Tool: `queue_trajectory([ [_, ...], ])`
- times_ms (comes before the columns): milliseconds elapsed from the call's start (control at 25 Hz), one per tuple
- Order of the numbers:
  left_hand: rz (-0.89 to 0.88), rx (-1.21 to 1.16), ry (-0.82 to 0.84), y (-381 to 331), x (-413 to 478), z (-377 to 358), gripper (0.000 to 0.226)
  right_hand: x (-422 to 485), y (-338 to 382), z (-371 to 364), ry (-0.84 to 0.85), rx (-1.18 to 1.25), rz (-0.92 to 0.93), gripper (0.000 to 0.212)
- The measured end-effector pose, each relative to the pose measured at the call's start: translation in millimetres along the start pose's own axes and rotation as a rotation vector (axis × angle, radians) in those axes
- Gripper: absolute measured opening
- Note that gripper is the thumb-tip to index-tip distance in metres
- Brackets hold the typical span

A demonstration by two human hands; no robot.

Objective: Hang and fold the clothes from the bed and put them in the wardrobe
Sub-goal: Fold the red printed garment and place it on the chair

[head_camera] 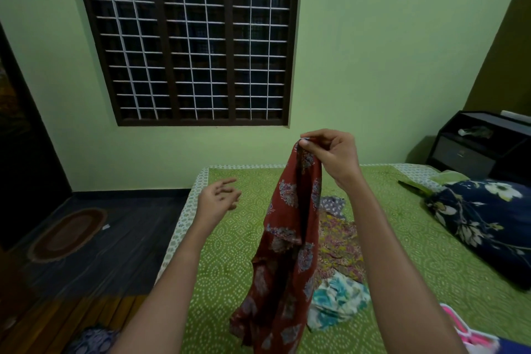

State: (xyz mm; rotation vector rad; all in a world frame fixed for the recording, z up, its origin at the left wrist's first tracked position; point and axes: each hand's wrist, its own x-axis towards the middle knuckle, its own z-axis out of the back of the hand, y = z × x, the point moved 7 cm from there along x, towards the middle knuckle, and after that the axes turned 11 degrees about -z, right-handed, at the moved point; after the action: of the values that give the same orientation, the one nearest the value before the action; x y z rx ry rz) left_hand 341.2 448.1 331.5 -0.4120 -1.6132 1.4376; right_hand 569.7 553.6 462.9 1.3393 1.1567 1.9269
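Hanging in long, soft folds over the near edge of the bed (230,273), a red garment (287,238) printed with grey-blue floral motifs drops from the right hand (330,152) down to the green, white-dotted bedspread. Just beside its lower end lies a crumpled white-and-teal floral cloth (339,299), with a rumpled yellow-and-pink printed piece (339,241) beyond it and a small grey spotted scrap (332,204) farther still. A bright pink item (459,327) shows at the near right corner. The right hand pinches the garment's top edge between thumb and forefinger, the other fingers loosely curled behind, so the cloth falls straight below the fingertips. The left hand (218,198) is raised over the bed's left side, well apart from the garment, fingers spread and slightly bent, holding nothing. At right a plump navy pillow (482,221) with pale flowers rests on the bed. Behind it stands a dark, boxy bedside cabinet (474,146). An oval brown rug (67,234) lies on the dark floor at left. On the green far wall, a dark-framed window (189,37) carries a white metal grille.
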Motion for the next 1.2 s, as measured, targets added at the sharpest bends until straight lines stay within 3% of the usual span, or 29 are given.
queue_trajectory([
  [80, -0.175, 0.027, 0.025, -35.4, 3.1, -17.9, 0.011, -2.2, 1.7, -16.6, 0.039, -0.063, 0.032, 0.016],
  [200, -0.271, 0.130, 0.209, -66.6, -3.5, -52.8, 0.030, -3.9, -1.2, -28.9, 0.046, -0.074, 0.039, 0.017],
  [280, -0.242, 0.251, 0.345, -60.8, -5.9, -70.3, 0.045, -3.9, -1.0, -33.2, 0.062, -0.096, 0.041, 0.017],
  [520, -0.234, 0.219, 0.344, -41.6, 3.3, -47.0, 0.039, -6.4, -7.3, -20.5, 0.084, -0.045, 0.006, 0.020],
  [640, -0.165, 0.180, 0.534, -40.7, 2.4, -41.6, 0.033, -6.5, -6.8, -17.1, 0.126, 0.012, -0.016, 0.021],
  [760, 0.012, 0.147, 0.670, -29.2, -6.7, -49.3, 0.023, -6.9, -1.8, -20.9, 0.165, 0.069, -0.011, 0.022],
  [840, 0.070, 0.193, 0.680, -23.0, -10.5, -49.6, 0.010, -6.3, -0.9, -19.0, 0.163, 0.102, -0.011, 0.022],
  [960, 0.090, 0.150, 0.680, -20.7, -14.6, -48.5, 0.013, -5.3, -4.4, -12.3, 0.119, 0.127, -0.019, 0.021],
  [1200, -0.006, 0.373, 0.461, -21.3, 12.6, -12.7, 0.014, -1.4, -19.1, 7.3, -0.004, 0.044, -0.058, 0.021],
])
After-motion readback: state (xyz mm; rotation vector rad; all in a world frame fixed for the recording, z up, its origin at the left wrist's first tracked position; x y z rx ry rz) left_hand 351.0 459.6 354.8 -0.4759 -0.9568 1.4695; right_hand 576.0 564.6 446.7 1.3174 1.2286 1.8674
